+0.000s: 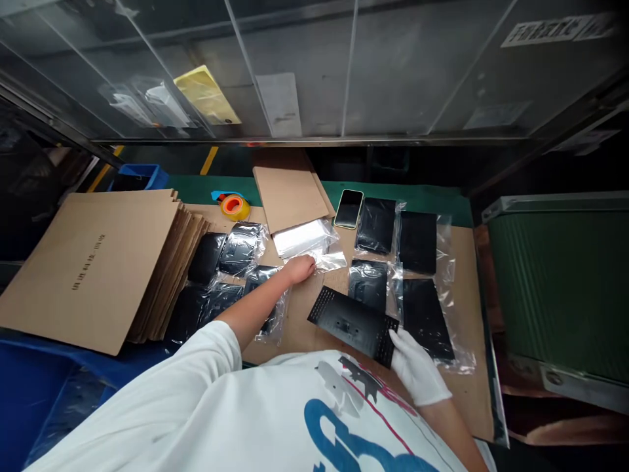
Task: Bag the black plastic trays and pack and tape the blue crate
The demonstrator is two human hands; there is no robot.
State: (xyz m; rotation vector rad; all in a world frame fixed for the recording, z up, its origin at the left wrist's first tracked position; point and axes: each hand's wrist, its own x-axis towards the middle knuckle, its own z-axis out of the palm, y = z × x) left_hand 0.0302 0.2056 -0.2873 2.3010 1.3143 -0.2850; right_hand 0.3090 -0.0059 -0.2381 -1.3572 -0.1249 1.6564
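Head view recorded both hands over a workbench topped with brown board (463,265). My right hand (420,370), in a white fabric glove, gripped a flat, black, rectangular panel (350,326) with rows of small perforations near both ends. The gloved fingers were closed on its right end, and the panel lay at a slant in front of my body, its far edge beside the bagged panels on the right. My left hand (299,269), bare, was at the near edge of a pile of clear plastic bags (304,239); its fingers were curled inward, though I could not tell whether they pinched the film.

Black panels in clear plastic sleeves lay in two groups: one on the right (376,225), one on the left (242,249). Beyond the bags were brown cardboard sheets (291,190), with a pale-edged, dark-screened phone (349,208) to their right and a yellow tape roll with an orange core (236,208) to their left. A stack of printed brown cardboard (83,262) stood at far left.
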